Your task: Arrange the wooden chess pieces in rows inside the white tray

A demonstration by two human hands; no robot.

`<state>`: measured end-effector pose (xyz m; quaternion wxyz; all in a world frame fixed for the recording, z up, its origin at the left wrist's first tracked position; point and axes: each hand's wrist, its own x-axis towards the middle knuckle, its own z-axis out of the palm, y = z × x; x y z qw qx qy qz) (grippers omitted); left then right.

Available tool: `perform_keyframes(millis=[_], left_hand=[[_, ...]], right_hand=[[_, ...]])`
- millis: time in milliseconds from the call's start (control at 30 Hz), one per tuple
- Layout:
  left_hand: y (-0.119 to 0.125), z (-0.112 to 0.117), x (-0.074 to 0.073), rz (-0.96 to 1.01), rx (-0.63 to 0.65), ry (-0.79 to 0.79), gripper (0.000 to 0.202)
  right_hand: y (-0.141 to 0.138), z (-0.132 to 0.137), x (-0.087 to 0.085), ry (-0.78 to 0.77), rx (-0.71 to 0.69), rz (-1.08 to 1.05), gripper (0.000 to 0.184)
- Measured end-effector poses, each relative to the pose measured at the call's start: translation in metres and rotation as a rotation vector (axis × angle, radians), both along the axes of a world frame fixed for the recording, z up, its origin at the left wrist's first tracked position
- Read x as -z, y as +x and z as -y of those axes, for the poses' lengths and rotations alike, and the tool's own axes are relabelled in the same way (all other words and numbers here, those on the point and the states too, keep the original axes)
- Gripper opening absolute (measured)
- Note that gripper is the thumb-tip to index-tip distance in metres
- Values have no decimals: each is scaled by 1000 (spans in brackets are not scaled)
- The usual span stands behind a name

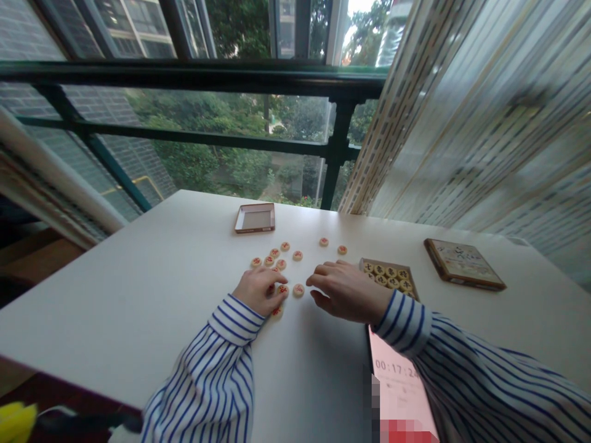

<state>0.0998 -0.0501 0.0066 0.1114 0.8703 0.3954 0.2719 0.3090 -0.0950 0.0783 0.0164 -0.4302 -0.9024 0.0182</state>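
Observation:
My left hand [259, 290] rests low over the white table, thumb and index finger curled about a round xiangqi piece [283, 291] with a red character. Another red piece [277, 312] lies just below its thumb. My right hand [347, 290] hovers palm down, fingers apart and holding nothing. A single red piece [298, 290] sits between the two hands, close to my right fingertips. Several more red-marked pieces [269, 261] lie loosely grouped beyond my left hand, some partly hidden by it. Farther back are two separate red pieces, one [324, 242] left of the other [342, 250].
Behind my right wrist, an open box [412, 284] holds rows of black-marked pieces. A phone [401, 384] showing a timer lies under my right forearm. An empty box lid [255, 218] is at the table's [184, 246] far edge; a closed flat box [464, 263] lies right.

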Motion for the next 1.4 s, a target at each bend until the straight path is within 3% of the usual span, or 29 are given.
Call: perform_keyframes(millis=[667, 967, 1400], left_hand=[[4, -1, 3, -88, -103, 45, 22], [5, -1, 3, -87, -86, 62, 22], [5, -1, 1, 68, -39, 240, 30]], right_hand=[[2, 2, 1, -19, -16, -2, 23], [3, 4, 0, -6, -10, -13, 23], [11, 8, -3, 24, 15, -25, 23]])
